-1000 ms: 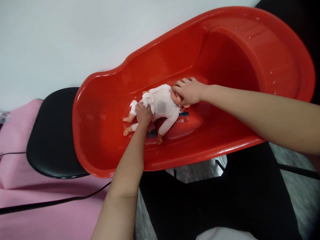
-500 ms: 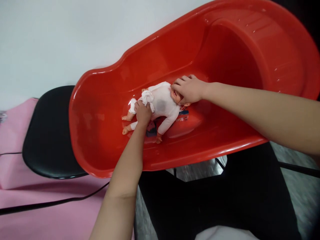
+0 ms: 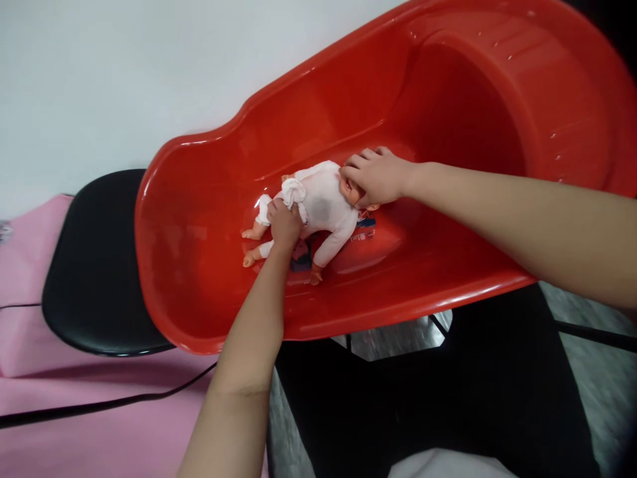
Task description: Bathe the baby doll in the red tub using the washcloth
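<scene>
A baby doll (image 3: 323,202) in a white long-sleeved top and white leggings lies on its back in a red plastic baby bathtub (image 3: 209,199). A grey patch marks the top's front. My left hand (image 3: 285,224) rests at the doll's waist and upper legs, its fingers closed on a bunched white cloth (image 3: 294,192). Whether that cloth is loose or part of the clothing, I cannot tell. My right hand (image 3: 381,176) curves over the doll's head, hiding most of it. One doll arm stretches towards me, with the doll's bare feet pointing left.
A black chair seat (image 3: 99,265) sits beside the tub's left end, next to pink fabric (image 3: 99,438). Behind the tub is a white wall (image 3: 124,66). A dark printed picture (image 3: 300,259) shows on the tub floor beside the doll. My black-clad legs (image 3: 423,398) are below.
</scene>
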{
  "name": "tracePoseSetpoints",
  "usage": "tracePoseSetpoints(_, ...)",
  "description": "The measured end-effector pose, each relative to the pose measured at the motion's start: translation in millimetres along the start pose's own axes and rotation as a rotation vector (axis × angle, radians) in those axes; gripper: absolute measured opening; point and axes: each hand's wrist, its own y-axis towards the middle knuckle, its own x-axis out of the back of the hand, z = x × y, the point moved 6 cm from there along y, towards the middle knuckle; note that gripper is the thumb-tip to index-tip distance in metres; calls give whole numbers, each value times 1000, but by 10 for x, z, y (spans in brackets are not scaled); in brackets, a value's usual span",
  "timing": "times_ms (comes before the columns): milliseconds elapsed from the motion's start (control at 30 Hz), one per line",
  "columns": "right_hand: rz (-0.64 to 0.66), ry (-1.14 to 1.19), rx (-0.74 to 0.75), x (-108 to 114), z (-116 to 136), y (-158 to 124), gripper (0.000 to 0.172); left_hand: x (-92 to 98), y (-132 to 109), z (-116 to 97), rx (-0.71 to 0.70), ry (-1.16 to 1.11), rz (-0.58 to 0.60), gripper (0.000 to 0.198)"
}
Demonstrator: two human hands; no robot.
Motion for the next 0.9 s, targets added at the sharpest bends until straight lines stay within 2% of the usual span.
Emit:
tracePoseSetpoints(400,8,0,-4,-4,14,-14,68,-36,18,43,-20,-94,-39,24)
tracePoseSetpoints(900,-14,-19,13,-34,2,-3,70,-70,45,64,-32,-98,-34,20)
